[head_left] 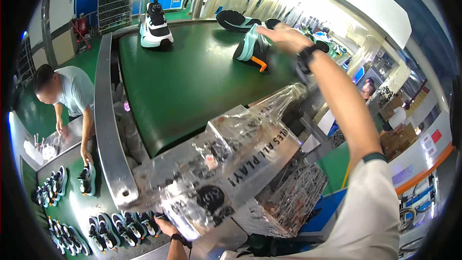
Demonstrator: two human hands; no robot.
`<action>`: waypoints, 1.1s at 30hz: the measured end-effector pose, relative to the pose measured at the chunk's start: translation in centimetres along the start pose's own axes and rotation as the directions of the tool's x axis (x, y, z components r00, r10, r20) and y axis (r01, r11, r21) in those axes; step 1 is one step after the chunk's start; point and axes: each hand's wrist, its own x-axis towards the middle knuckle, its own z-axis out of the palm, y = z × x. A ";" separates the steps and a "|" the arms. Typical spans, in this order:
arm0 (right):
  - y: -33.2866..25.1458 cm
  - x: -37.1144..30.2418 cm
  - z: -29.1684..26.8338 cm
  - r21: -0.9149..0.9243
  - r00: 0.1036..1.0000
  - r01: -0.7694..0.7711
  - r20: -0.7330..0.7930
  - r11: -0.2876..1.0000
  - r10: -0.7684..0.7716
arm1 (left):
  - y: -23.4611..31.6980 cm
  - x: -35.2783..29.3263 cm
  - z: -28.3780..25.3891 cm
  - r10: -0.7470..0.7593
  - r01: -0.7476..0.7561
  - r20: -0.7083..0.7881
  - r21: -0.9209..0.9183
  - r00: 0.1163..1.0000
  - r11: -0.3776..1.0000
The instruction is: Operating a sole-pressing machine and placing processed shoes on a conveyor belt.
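My right hand (pixel 285 38) reaches far across the green belt, its fingers closed on the upper edge of a black and teal shoe (pixel 251 47). A bright orange piece (pixel 260 63) sticks out from that shoe's lower side. Just beyond lies another shoe, tipped to show its dark sole (pixel 234 20). Low at the left, my left hand (pixel 166 226) is closed at the end of a dark shoe (pixel 148 222) in a row; the plastic-wrapped plate above partly hides its fingers. A white, black and teal shoe (pixel 156 30) stands upright on the belt's far left.
A metal rail (pixel 107 115) edges the belt (pixel 163 82). Clear plastic covers a printed plate (pixel 240 154) in front of me, beside a wrapped box (pixel 288 200). At left, a person (pixel 72 91) touches a shoe (pixel 87 179) on a lower belt holding several shoes (pixel 103 231).
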 end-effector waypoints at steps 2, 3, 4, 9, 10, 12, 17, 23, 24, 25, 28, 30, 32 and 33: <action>-1.9 2.7 1.5 0.005 1.000 0.016 -0.015 1.000 -0.016 | -0.5 0.5 -0.2 0.010 -0.009 0.020 -0.025 1.000 1.000; -1.8 4.7 2.0 -0.003 1.000 0.002 -0.030 1.000 -0.002 | -0.4 0.6 0.0 0.035 -0.034 0.032 -0.032 0.999 0.999; -0.7 7.0 2.4 0.049 0.980 0.167 0.104 0.985 -0.172 | -0.1 0.6 0.4 0.070 -0.068 0.044 -0.038 0.997 0.997; 2.8 2.2 3.2 0.196 0.973 0.225 -0.085 0.954 -0.213 | -0.1 -2.4 -2.8 0.279 -0.274 0.097 -0.065 0.955 0.960; 2.2 -0.4 1.1 0.217 0.964 0.229 -0.188 0.949 -0.190 | 0.7 -3.9 -4.7 0.334 -0.315 0.146 -0.138 0.931 0.939; 5.3 -6.3 -3.1 0.430 0.931 0.365 -0.189 0.826 -0.313 | 5.3 -8.8 -5.8 0.386 -0.266 0.478 -0.300 0.789 0.916; 11.8 -25.2 -6.2 0.261 0.726 0.594 -0.581 0.760 -0.368 | 22.0 -27.8 -8.9 0.362 0.088 0.907 -0.351 -0.217 0.932; 19.0 -49.2 -3.7 -0.083 0.658 0.322 -0.697 0.943 -0.286 | 30.5 -46.3 -5.4 0.701 0.270 0.624 -0.649 -0.347 0.711; 19.9 -52.4 -3.3 -0.089 0.686 0.220 -0.694 0.972 -0.218 | 30.0 -48.6 -4.4 0.762 0.159 0.507 -0.781 -0.403 0.604; 21.5 -55.9 -2.8 -0.102 0.679 0.043 -0.727 0.994 -0.104 | 28.8 -52.1 -3.3 0.772 -0.054 0.473 -0.864 -0.424 0.500; 24.8 -64.5 -2.7 -0.069 0.778 -0.360 -0.573 0.930 0.259 | 23.5 -57.8 -1.9 0.668 -0.078 0.494 -0.831 -0.557 0.550; 29.0 -71.2 -1.6 -0.032 0.641 -0.394 -0.726 0.919 0.250 | 21.5 -63.4 -3.6 0.478 0.211 0.655 -0.446 -0.585 0.870; 32.7 -77.6 1.4 0.590 0.489 -0.099 -0.672 0.801 0.556 | 19.1 -66.8 -3.7 0.304 0.195 0.678 -0.235 -0.669 0.952; 33.7 -80.7 3.1 0.800 0.491 0.086 -0.553 0.594 0.673 | 17.8 -69.4 -4.0 0.238 0.144 0.628 -0.198 -0.741 0.970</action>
